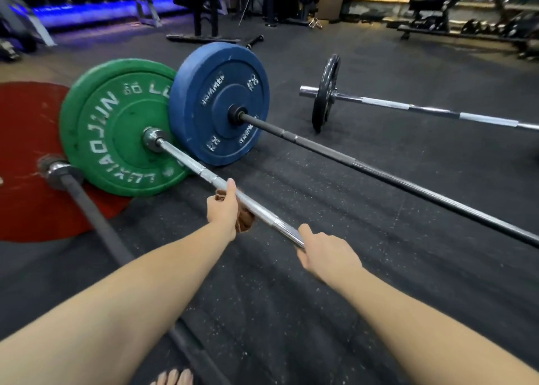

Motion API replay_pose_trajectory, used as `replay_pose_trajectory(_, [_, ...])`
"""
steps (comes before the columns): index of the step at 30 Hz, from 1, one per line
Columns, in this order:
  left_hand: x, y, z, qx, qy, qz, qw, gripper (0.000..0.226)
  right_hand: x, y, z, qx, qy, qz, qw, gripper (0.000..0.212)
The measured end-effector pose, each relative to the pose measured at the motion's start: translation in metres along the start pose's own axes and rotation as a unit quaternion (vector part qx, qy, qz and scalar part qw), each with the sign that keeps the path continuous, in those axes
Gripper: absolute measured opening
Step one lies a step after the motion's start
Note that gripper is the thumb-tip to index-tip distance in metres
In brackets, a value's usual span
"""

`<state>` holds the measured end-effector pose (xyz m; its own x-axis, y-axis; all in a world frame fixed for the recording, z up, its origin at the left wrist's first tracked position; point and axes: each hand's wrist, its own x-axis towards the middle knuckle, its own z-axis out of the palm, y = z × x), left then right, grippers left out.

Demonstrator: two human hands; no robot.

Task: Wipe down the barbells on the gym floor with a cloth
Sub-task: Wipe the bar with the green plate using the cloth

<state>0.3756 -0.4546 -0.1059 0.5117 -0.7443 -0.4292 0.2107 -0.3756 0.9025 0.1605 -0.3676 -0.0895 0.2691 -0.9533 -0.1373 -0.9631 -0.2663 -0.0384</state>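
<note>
A chrome barbell (192, 167) with a green plate (110, 128) runs from the plate toward me. My left hand (223, 208) grips its shaft with a brown cloth (244, 220) wrapped under the palm. My right hand (323, 255) holds the same shaft a little nearer to me, fingers curled round it. Beside it lie a dark barbell (379, 170) with a blue plate (218, 101), another dark bar (96, 218) with a red plate (26, 163) on the left, and a chrome barbell (437, 111) with a small black plate (325, 93) at the right.
Black rubber flooring (350, 268) spreads all around. A rack base (204, 20) and a short handle (255, 41) stand behind the plates. A weight bench (437, 8) is at the far right, dumbbell racks with blue light at the far left. My bare toes (175, 377) show at the bottom.
</note>
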Motion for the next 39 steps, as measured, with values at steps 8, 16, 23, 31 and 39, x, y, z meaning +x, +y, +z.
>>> replay_pose_trajectory(8, [-0.040,-0.050,0.013,0.099,-0.128,0.006,0.987,0.080,0.002,-0.003,-0.001,-0.009,-0.006,0.018,1.000,0.030])
replay_pose_trajectory(16, [-0.008,-0.013,0.002,0.036,-0.040,-0.001,0.999,0.078,0.001,-0.001,0.004,-0.020,-0.007,0.009,1.000,0.031])
replay_pose_trajectory(23, [-0.047,-0.042,0.004,0.106,-0.164,0.009,0.981,0.079,0.000,-0.005,-0.001,-0.014,-0.011,0.022,1.000,0.028])
replay_pose_trajectory(31, [-0.060,-0.054,0.013,0.083,-0.124,0.019,0.989,0.073,-0.011,-0.004,-0.004,0.024,-0.006,0.044,0.999,0.035])
replay_pose_trajectory(39, [-0.035,-0.020,0.004,0.069,-0.061,-0.004,0.996,0.074,-0.059,0.028,0.002,-0.030,-0.041,0.081,0.995,0.032])
